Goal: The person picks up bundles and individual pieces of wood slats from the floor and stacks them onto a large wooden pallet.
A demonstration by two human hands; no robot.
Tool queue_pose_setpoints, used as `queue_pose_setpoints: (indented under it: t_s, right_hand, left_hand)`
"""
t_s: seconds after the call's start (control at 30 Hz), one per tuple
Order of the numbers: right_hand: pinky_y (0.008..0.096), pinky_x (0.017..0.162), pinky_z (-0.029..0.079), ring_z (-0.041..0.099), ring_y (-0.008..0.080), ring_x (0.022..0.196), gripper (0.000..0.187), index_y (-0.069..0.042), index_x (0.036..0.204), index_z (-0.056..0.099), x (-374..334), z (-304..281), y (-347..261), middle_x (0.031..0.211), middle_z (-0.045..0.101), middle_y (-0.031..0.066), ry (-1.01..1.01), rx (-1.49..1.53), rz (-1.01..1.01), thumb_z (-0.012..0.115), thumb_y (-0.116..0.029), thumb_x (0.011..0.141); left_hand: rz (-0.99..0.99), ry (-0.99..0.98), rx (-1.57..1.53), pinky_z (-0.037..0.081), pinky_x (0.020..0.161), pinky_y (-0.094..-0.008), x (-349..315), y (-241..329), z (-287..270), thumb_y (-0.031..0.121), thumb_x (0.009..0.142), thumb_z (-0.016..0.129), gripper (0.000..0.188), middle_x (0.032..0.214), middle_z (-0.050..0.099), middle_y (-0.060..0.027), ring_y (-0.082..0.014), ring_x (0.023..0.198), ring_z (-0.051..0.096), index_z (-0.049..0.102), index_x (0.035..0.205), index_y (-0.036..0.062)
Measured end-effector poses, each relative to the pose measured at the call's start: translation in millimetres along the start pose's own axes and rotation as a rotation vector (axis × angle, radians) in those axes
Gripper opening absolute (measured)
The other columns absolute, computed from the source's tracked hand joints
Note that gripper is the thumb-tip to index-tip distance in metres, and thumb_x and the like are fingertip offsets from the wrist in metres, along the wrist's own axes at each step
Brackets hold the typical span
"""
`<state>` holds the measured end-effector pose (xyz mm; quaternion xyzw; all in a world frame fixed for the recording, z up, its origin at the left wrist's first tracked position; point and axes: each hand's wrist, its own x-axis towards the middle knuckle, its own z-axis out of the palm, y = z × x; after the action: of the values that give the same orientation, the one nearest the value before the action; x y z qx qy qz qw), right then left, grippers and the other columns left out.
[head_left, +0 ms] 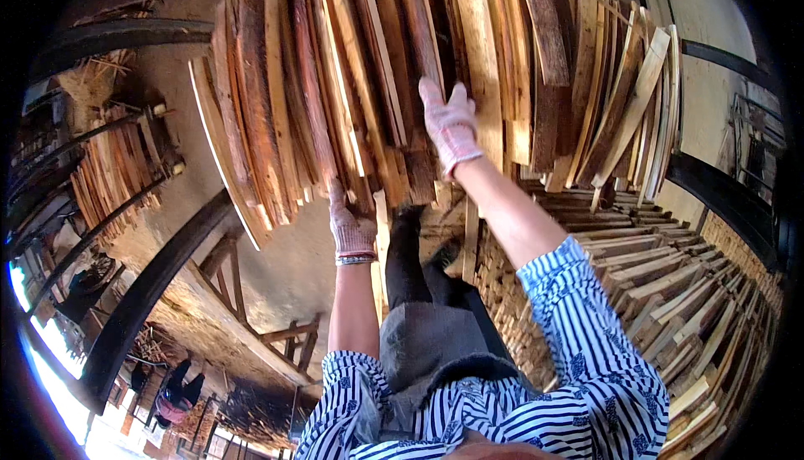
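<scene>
A long row of rough wooden slats (pixel 481 66) lies side by side across the top of the view, brown and pale yellow, some with bark-dark faces. My left hand (pixel 350 230), in a pale knitted glove, is at the near end of a reddish-brown slat (pixel 311 100); its fingers close around that end, partly hidden by the wood. Farther right and higher up, my right hand (pixel 453 125), gloved the same way, reaches over the row. Its fingertips stand apart against the slats, beside a wide pale slat (pixel 481 66), and I see nothing held in it.
Stacked slats (pixel 678 292) fill the right side, near my right arm. A dark curved metal bar (pixel 159 292) crosses on the left. Beyond it are a wooden frame (pixel 289 339), another bundle of slats (pixel 117 171) and a distant person (pixel 174 401).
</scene>
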<state>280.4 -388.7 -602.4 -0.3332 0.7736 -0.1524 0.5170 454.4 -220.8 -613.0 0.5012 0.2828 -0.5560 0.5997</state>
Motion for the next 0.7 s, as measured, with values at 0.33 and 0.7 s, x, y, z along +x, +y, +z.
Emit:
queue_pose_setpoints:
  t_s: [0.33,0.7]
  right_hand:
    - [0.0234,0.08,0.057,0.063,0.024,0.114,0.093,0.003,0.155,0.013,11.7,4.7,-17.0,0.15,0.037,0.0289,-0.234,-0.338,0.003,0.063,-0.047,0.094]
    - [0.0427,0.112,0.039,0.046,0.0395,0.134,0.088,0.003,0.153,0.02,-10.5,-0.9,-49.2,0.148,0.041,0.03,-0.035,-0.373,-0.115,0.069,-0.035,0.089]
  left_hand:
    - [-0.03,0.212,0.057,0.049,0.097,-0.0554,-0.2,-4.5,22.8,0.051,0.097,0.057,0.063,0.135,0.055,-0.0118,-0.0327,0.115,0.06,0.041,0.145,0.0135]
    - [0.122,0.039,0.156,0.055,0.089,-0.0414,-26.3,-19.3,47.8,0.049,0.092,0.067,0.062,0.13,0.057,-0.0062,-0.0237,0.114,0.059,0.05,0.142,0.0165]
